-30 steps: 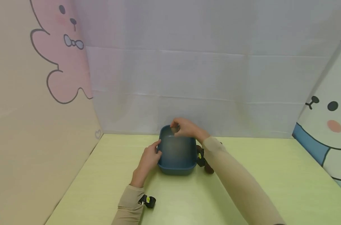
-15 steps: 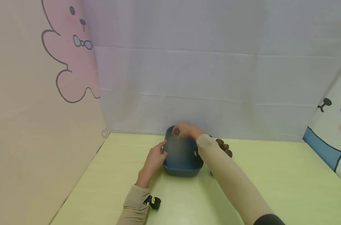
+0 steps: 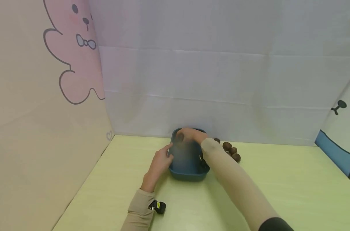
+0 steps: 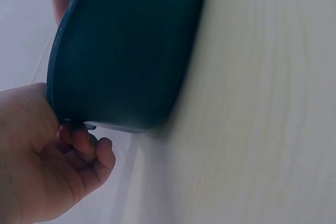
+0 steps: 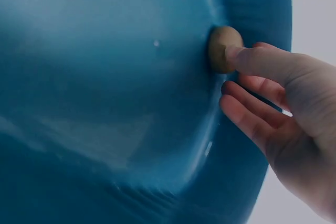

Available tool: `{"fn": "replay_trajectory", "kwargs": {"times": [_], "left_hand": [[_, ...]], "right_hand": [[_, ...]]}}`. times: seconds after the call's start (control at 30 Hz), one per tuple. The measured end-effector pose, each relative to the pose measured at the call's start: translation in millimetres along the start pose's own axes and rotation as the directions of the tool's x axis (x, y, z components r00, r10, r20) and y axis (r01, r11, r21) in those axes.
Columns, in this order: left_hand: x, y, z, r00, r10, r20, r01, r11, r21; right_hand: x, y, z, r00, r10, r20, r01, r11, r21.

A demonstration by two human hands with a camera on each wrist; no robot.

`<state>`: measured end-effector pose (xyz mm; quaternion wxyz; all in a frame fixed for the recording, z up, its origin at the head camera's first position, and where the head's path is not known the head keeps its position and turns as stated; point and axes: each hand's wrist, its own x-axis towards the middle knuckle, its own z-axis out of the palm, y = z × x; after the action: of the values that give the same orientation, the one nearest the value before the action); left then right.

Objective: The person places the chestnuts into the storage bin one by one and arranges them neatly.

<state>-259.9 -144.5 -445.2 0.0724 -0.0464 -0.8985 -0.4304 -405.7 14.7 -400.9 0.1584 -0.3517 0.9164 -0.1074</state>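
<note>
A blue rectangular basin with rounded corners stands near the back of the table. My left hand holds its left rim, and in the left wrist view the curled fingers are at the basin's edge. Inside the far end of the basin, my right hand pinches a small brown egg-shaped thing between thumb and fingers. In the right wrist view that thing is at the basin's floor, close to the wall. My right forearm hides part of the basin's right side.
Several similar brown roundish things lie on the table right of the basin, partly behind my right forearm. A white cloth backdrop rises close behind the basin. At the left stands a side panel with a pink cartoon figure.
My right hand has gone down into the basin with the brown thing. The brown things on the right now show past the forearm. The head view has turned slightly left.
</note>
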Motion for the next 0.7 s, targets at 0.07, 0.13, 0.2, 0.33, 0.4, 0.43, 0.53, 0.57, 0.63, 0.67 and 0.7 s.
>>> {"fn": "replay_trajectory", "kwargs": {"times": [0.07, 0.13, 0.2, 0.33, 0.4, 0.43, 0.53, 0.57, 0.63, 0.67, 0.7], "left_hand": [[0.5, 0.7, -0.2, 1.000, -0.002, -0.006, 0.002, 1.000, 0.003], [1.0, 1.0, -1.0, 1.000, -0.009, -0.010, 0.009, 1.000, 0.004], [1.1, 0.8, -2.0, 1.000, -0.016, -0.007, 0.016, 1.000, 0.003], [1.8, 0.6, -3.4, 1.000, -0.019, -0.001, 0.019, 1.000, 0.000], [2.2, 0.8, -4.2, 1.000, -0.024, -0.003, 0.024, 1.000, -0.001], [2.3, 0.7, -4.4, 1.000, -0.024, -0.003, 0.024, 1.000, 0.001], [2.6, 1.0, -4.7, 0.999, -0.034, -0.011, 0.034, 0.999, 0.009], [2.5, 0.6, -4.5, 0.999, -0.036, -0.012, 0.036, 0.999, 0.012], [2.2, 0.2, -4.0, 0.999, -0.040, -0.009, 0.040, 0.999, 0.011], [2.0, 0.2, -3.7, 0.999, -0.044, -0.007, 0.044, 0.999, 0.010], [1.7, 0.0, -3.3, 0.999, -0.047, -0.004, 0.047, 0.999, 0.004]], "right_hand": [[-5, 2, -5, 0.999, -0.025, -0.030, 0.025, 1.000, 0.010], [-13, 5, -11, 0.997, -0.049, -0.060, 0.051, 0.998, 0.030], [-21, 9, -16, 0.993, -0.074, -0.092, 0.078, 0.996, 0.043], [-40, 18, -25, 0.986, -0.089, -0.144, 0.100, 0.992, 0.074], [-51, 21, -29, 0.982, -0.092, -0.168, 0.110, 0.989, 0.100], [-56, 22, -30, 0.980, -0.092, -0.179, 0.114, 0.987, 0.117], [-72, 24, -34, 0.974, -0.091, -0.205, 0.123, 0.981, 0.147], [-77, 24, -35, 0.973, -0.088, -0.213, 0.123, 0.980, 0.156], [-88, 25, -36, 0.970, -0.088, -0.227, 0.128, 0.977, 0.168], [-92, 25, -36, 0.969, -0.086, -0.233, 0.128, 0.977, 0.170], [-97, 26, -36, 0.966, -0.087, -0.242, 0.131, 0.977, 0.171]]}}
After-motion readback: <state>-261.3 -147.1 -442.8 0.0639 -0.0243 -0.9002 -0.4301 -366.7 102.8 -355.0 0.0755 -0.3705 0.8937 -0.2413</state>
